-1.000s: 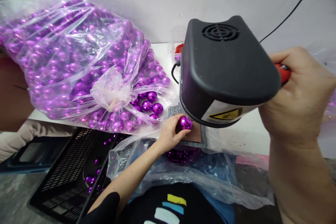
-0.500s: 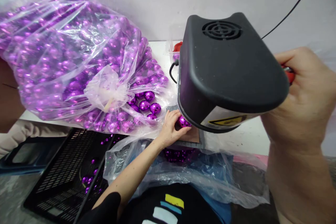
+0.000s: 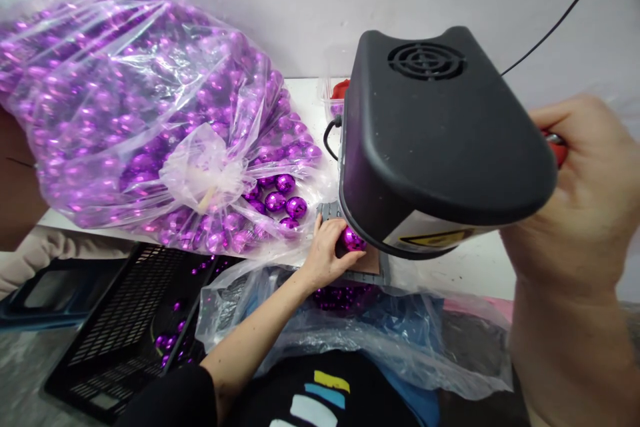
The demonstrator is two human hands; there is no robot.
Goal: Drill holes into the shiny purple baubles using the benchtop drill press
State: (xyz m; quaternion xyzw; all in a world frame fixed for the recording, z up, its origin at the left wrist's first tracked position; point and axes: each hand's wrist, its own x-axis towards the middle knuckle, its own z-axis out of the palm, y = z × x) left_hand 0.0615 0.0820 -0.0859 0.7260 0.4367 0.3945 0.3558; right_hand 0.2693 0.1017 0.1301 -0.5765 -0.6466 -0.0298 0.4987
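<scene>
My left hand (image 3: 329, 255) has its thumb and fingers round a shiny purple ball (image 3: 353, 239), low beneath the front edge of a black machine (image 3: 450, 140). Under the ball lies a brown board (image 3: 369, 261) on a grey base (image 3: 330, 211). My right hand (image 3: 585, 180) is wrapped round a red handle (image 3: 559, 148) at the machine's right side; most of that handle is hidden by the fingers. The machine's housing covers whatever is behind the ball.
A big clear bag (image 3: 150, 100) of purple balls fills the left of the white table (image 3: 465, 273), with several loose balls (image 3: 275, 201) beside it. A black crate (image 3: 100, 347) stands below left. Clear plastic sheet (image 3: 400, 340) hangs over my lap, with purple balls in it.
My left hand and the purple ball have shifted slightly down in the picture. My right hand stays on the handle, slightly further right in view, as is the machine.
</scene>
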